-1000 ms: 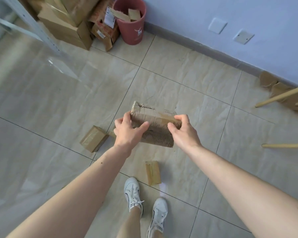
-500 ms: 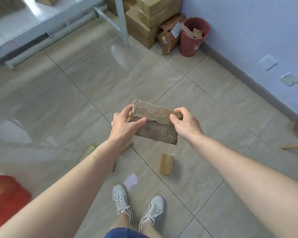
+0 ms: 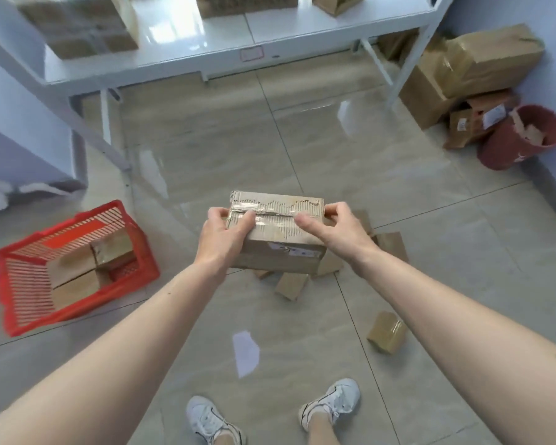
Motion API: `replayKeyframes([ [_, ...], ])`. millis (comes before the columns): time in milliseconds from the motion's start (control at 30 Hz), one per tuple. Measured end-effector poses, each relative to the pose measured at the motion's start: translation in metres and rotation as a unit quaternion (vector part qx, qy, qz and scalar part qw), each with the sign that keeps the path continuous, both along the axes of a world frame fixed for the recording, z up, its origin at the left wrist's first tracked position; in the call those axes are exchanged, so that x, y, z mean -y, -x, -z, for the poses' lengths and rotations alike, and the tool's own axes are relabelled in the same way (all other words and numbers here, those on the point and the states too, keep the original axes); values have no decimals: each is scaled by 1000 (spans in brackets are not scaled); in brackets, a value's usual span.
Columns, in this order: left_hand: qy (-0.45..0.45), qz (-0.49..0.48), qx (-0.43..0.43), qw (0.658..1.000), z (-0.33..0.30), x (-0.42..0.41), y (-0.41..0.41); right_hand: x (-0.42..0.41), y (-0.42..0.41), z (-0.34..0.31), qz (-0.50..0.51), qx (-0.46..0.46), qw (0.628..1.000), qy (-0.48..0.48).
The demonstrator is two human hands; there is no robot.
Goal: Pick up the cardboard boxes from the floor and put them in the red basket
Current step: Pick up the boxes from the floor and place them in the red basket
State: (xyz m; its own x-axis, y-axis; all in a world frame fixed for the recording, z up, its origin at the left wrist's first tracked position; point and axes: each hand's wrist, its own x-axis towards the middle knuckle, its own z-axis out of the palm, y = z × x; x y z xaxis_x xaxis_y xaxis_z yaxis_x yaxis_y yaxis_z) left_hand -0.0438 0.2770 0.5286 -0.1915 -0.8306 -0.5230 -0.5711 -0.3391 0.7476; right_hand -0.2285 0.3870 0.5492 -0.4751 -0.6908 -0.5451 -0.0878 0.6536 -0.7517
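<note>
While both hands carry one cardboard box [image 3: 278, 232] in the air at mid-frame, above the floor [image 3: 398, 187], task reads as partly done. Left hand [image 3: 220, 234] grips the box's left end, thumb lying across the torn taped top, other fingers wrapped around the far side; right hand [image 3: 329, 228] grips the right end the same way, thumb on top, fingers curled behind. Box held roughly level, top seam ragged with corrugation showing. Red basket [image 3: 20, 319] sits on the floor to the person's left, well apart from the held box, and already holds several brown boxes [image 3: 90, 261] packed in its bottom, so some pickups look finished. Left to do: this box is not yet in the basket, needs a carry leftward and a lowering in. More cardboard on the floor: a cluster of small boxes [image 3: 291, 285] just below and behind the held one, partly hidden by it, count unclear; one flat piece [image 3: 392, 248] beside the right wrist; one small taped box [image 3: 386, 331] near the right forearm. Judging from that, at least three or four pieces left after this one. White paper scrap [image 3: 245, 351] lies near the shoes [image 3: 329, 401]. Dark red bucket [image 3: 523, 136] with scraps and stacked cartons [image 3: 463, 72] sit by the right wall; white shelf [image 3: 206, 49] at back carries more boxes, probably not part of the job.
</note>
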Motion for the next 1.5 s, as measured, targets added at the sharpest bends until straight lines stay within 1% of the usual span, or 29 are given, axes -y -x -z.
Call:
replayKeyframes([
  [67,-3,-45,8,999,-1,25,-50,28,-46,-2,-49,47,998,12],
  [167,-20,-89,12,996,-4,59,-120,65,-109,0,-101,79,991,37],
  [300,-41,-132,20,990,-6,92,-200,111,-181,7,-118,90,987,67],
  [467,-37,-194,9,980,3,121,-273,168,-247,23,-135,102,983,65],
  [633,-50,-228,-35,972,14,142,-310,220,-285,39,-150,116,981,39],
  [767,-17,-235,-31,971,26,166,-332,264,-306,48,-167,110,980,23],
  [967,-24,-276,-61,959,59,193,-362,313,-340,67,-185,137,973,-4],
  [1100,-24,-286,-56,956,71,209,-382,336,-367,89,-209,107,972,-25],
  [1200,-34,-288,-49,956,79,226,-404,352,-388,110,-198,90,975,-39],
  [1333,-55,-280,-53,957,95,253,-439,371,-425,115,-165,103,980,-44],
  [1500,-91,-234,-36,967,126,284,-482,391,-467,137,-92,117,987,-63],
])
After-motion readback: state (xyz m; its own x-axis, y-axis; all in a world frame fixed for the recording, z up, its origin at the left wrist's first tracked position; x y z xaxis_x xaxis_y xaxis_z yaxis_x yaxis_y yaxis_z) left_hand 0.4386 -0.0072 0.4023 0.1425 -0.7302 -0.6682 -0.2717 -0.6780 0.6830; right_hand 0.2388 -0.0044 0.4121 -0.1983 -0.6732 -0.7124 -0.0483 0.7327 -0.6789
